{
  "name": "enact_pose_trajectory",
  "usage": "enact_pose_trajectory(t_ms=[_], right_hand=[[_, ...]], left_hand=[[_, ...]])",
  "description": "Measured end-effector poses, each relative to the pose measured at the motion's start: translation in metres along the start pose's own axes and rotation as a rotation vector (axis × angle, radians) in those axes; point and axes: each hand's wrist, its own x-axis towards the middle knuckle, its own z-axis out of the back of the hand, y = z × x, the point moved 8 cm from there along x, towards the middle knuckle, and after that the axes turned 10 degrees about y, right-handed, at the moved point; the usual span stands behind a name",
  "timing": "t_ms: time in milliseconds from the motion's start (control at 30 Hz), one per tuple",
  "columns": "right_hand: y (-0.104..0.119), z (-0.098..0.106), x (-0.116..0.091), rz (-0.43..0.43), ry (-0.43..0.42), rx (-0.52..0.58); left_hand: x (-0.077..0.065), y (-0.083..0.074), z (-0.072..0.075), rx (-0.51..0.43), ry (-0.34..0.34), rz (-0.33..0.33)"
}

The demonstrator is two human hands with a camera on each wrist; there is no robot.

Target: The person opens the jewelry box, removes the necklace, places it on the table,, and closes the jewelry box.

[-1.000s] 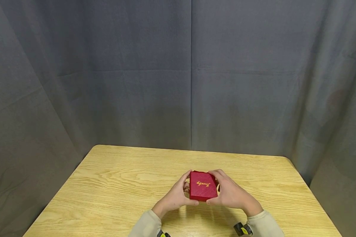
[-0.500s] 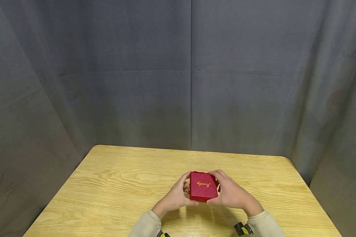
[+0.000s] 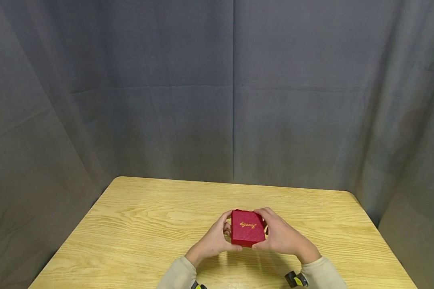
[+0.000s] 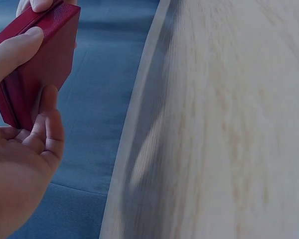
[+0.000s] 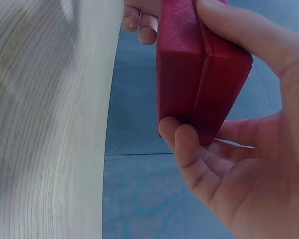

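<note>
A small red box (image 3: pixel 247 228) with gold script on its lid is held between both hands just above the wooden table (image 3: pixel 148 224). My left hand (image 3: pixel 220 237) grips its left side, thumb on the near edge and fingers on the far edge. My right hand (image 3: pixel 276 236) grips the right side the same way. In the left wrist view the left hand (image 4: pixel 25 144) clasps the red box (image 4: pixel 37 64), and the seam between lid and base shows. In the right wrist view the right hand (image 5: pixel 239 144) wraps around the red box (image 5: pixel 189 69), with the thumb along its top.
The table is bare wood with rounded far corners; its edge runs through both wrist views (image 4: pixel 139 124) (image 5: pixel 107 99). A grey curtain (image 3: pixel 231 100) hangs behind and on both sides. Yellow and black wrist mounts (image 3: pixel 296 279) sit at the sleeves.
The box has tipped slightly, so its lid faces the head camera a little more. Both hands keep their grip and place.
</note>
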Motion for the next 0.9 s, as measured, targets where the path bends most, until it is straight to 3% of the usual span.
enact_pose_trajectory(t_ms=[900], right_hand=[[0.001,0.001,-0.0023,0.008,-0.011,0.014]], left_hand=[[-0.0017,-0.0013,-0.0019,-0.03,0.017,0.003]])
